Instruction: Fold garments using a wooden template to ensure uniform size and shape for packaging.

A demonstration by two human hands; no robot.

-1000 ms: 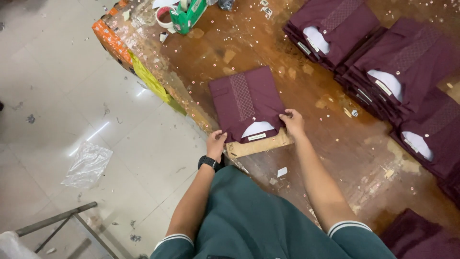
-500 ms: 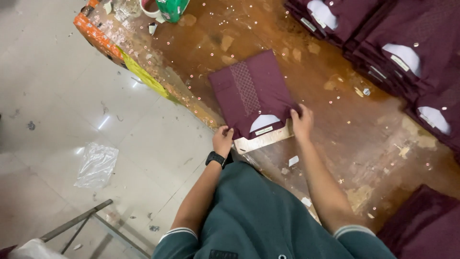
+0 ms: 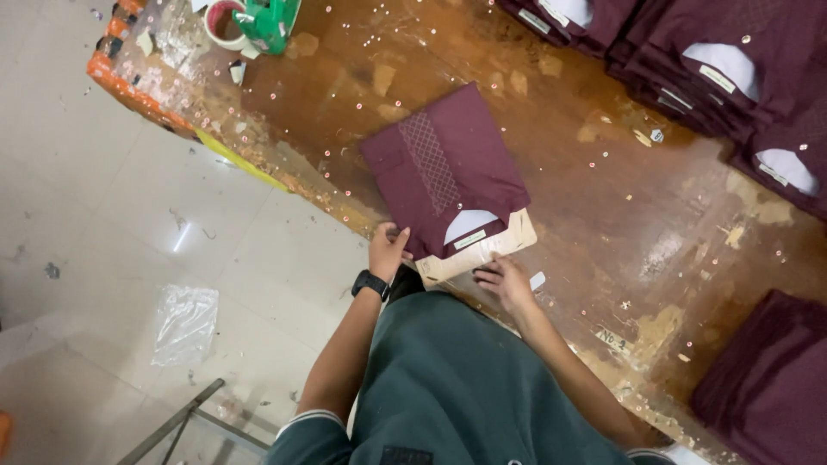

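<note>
Two stacks of folded maroon shirts (image 3: 732, 77) run off the top and right edges, only partly seen. On the worn brown table (image 3: 603, 215) lies one folded maroon shirt (image 3: 444, 168) over a cardboard sheet (image 3: 482, 254). The left hand (image 3: 388, 250) grips its near corner, fingers curled; the right hand (image 3: 506, 280) rests flat and open just below the cardboard.

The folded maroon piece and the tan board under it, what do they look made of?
Folded maroon garment: woven cloth, matte, with a stitched lattice strip; soft folds suggest fabric. Tan board sticking out beneath: probably stiff cardboard, flat, with a plain dull face. Left hand grips the garment's corner; right hand rests beside the board.
</note>
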